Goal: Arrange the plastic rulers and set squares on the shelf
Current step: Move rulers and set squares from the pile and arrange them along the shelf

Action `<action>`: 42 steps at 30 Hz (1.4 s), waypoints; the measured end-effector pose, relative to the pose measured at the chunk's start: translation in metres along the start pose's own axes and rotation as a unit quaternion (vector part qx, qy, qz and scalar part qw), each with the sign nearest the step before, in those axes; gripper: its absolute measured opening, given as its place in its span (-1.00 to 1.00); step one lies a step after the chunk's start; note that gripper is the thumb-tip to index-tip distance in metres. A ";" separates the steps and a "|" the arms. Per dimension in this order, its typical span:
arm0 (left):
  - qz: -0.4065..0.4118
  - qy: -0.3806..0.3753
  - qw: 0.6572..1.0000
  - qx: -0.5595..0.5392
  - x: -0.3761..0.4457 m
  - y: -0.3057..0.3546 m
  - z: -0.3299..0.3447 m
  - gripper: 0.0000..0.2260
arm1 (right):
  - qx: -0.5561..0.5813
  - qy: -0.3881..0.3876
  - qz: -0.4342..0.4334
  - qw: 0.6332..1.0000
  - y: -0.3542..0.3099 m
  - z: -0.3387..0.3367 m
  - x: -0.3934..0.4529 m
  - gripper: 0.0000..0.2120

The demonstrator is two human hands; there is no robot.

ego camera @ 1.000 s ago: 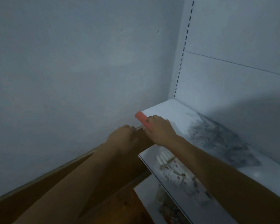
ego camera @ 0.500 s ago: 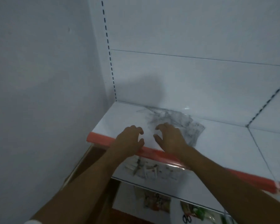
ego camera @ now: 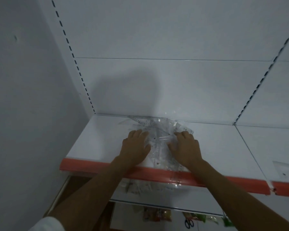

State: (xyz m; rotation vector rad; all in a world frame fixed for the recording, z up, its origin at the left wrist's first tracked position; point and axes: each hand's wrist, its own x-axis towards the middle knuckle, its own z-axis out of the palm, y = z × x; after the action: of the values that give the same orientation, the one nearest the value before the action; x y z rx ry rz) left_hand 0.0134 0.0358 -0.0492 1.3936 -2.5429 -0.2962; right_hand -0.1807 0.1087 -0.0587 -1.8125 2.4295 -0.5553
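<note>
A loose heap of clear plastic rulers and set squares [ego camera: 158, 139] lies on the white shelf [ego camera: 93, 142], reaching from the back panel to the red front edge [ego camera: 83, 165]. My left hand [ego camera: 135, 145] rests on the heap's left side with its fingers spread flat. My right hand [ego camera: 185, 147] presses on the heap's right side, fingers slightly bent. One clear piece [ego camera: 175, 179] hangs over the red edge.
A grey wall [ego camera: 23, 114] closes the left side. A slotted upright [ego camera: 260, 80] divides this bay from the right one, where another clear piece [ego camera: 285, 169] lies. Lower shelves hold small packets [ego camera: 157, 215] and scissors [ego camera: 188, 224].
The view has swung from the shelf's left end to face it squarely. Both hands have moved from the red front edge forward onto the heap of clear rulers.
</note>
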 end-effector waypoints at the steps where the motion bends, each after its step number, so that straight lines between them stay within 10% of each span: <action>1: -0.002 0.000 1.000 0.008 0.004 -0.002 0.002 -0.50 | 0.001 0.001 0.000 1.000 0.000 0.003 0.003 -0.44; 42: 0.128 0.209 0.968 -0.055 0.031 -0.032 0.042 -0.78 | -0.036 0.140 -0.001 0.989 0.002 0.012 0.010 -0.81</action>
State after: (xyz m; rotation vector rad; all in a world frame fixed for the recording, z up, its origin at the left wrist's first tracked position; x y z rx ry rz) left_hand 0.0111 -0.0045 -0.0952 0.9518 -2.2767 -0.0814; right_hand -0.1828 0.0974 -0.0688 -1.8790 2.6572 -0.7811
